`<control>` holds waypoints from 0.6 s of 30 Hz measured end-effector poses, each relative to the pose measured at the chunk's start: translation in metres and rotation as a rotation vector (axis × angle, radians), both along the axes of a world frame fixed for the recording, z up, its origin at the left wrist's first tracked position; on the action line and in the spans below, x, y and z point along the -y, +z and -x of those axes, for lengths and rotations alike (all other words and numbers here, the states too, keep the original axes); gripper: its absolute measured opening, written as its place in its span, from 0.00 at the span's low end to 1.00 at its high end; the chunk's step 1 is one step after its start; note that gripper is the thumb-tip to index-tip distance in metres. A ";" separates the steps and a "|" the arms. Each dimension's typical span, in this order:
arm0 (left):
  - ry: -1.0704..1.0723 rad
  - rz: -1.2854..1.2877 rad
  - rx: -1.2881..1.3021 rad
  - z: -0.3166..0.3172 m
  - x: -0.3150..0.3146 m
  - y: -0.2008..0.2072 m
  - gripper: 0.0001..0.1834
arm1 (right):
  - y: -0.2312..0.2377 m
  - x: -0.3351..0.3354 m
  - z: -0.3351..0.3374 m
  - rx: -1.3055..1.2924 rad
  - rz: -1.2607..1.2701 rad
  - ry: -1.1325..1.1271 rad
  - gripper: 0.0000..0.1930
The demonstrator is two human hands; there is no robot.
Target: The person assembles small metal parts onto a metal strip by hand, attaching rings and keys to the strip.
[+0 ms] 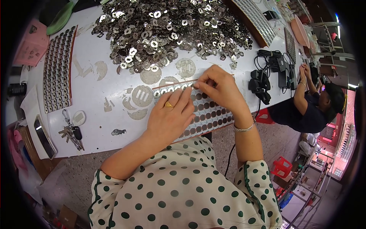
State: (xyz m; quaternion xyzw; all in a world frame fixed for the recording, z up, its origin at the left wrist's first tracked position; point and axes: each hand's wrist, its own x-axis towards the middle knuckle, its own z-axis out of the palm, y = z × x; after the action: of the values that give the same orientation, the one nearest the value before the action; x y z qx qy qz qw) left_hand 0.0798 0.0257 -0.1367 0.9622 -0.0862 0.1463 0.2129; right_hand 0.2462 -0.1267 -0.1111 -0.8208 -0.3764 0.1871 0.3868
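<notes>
In front of me a flat tray (212, 115) with rows of round brown recesses rests at the table's near edge. Bright metal washers (163, 91) with cut-out middles fill part of its far row. My left hand (169, 116), a gold ring on one finger, lies over the tray's left part with fingers stretched out and tips at the far row. Beside those tips, my right hand (221, 87) pinches with thumb and forefinger at the same row. What sits in the pinch is mostly hidden. A silver bangle circles my right wrist.
A large heap of loose metal washers (167, 32) covers the table's far middle. Filled trays stand at left (59, 70) and far right (255, 21). Keys (70, 131) and a phone (44, 136) lie left; black cabled devices (261, 86) lie right. A co-worker (310, 103) sits farther right.
</notes>
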 end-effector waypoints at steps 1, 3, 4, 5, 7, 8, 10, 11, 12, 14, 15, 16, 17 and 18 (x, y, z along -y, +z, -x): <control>-0.002 0.006 0.002 0.001 0.000 0.000 0.21 | 0.001 -0.006 -0.002 0.001 -0.005 0.003 0.07; 0.012 -0.002 0.005 0.003 0.000 0.000 0.20 | 0.001 -0.029 -0.002 0.179 -0.093 -0.073 0.07; 0.018 -0.006 0.010 0.004 0.001 0.000 0.19 | 0.001 -0.040 -0.002 0.141 -0.092 -0.107 0.08; 0.014 -0.012 0.009 0.005 0.001 0.000 0.19 | -0.003 -0.051 -0.002 0.140 -0.098 -0.112 0.08; 0.026 0.008 0.037 0.005 0.000 0.000 0.18 | -0.011 -0.069 -0.003 0.330 -0.111 -0.119 0.09; 0.022 0.004 0.037 0.006 -0.001 -0.002 0.18 | -0.010 -0.072 -0.004 0.371 -0.019 -0.087 0.09; 0.062 0.007 0.048 0.009 -0.003 -0.006 0.17 | -0.015 -0.073 -0.006 0.437 0.002 -0.079 0.08; 0.066 0.007 0.049 0.009 -0.004 -0.006 0.17 | -0.017 -0.072 -0.008 0.505 0.028 -0.076 0.08; 0.070 0.014 0.063 0.010 -0.004 -0.007 0.17 | -0.016 -0.067 -0.010 0.505 0.031 -0.068 0.08; 0.080 0.028 0.078 0.011 -0.004 -0.009 0.17 | -0.013 -0.053 -0.015 0.206 0.042 -0.081 0.09; 0.075 0.022 0.080 0.010 -0.005 -0.009 0.16 | -0.011 -0.048 -0.016 0.207 0.048 -0.078 0.09; 0.070 0.017 0.083 0.009 -0.006 -0.008 0.16 | -0.009 -0.043 -0.016 0.105 0.040 -0.091 0.09; 0.073 0.023 0.083 0.010 -0.006 -0.008 0.16 | -0.007 -0.039 -0.015 0.002 0.033 -0.104 0.09; 0.073 0.020 0.080 0.010 -0.006 -0.008 0.16 | -0.008 -0.034 -0.013 0.006 0.038 -0.106 0.09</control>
State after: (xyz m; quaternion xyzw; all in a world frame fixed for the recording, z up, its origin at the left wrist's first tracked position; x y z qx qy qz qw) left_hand 0.0702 0.0317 -0.1442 0.9560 -0.0580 0.1931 0.2133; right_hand 0.2593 -0.0931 -0.1187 -0.8473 -0.3299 0.1712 0.3793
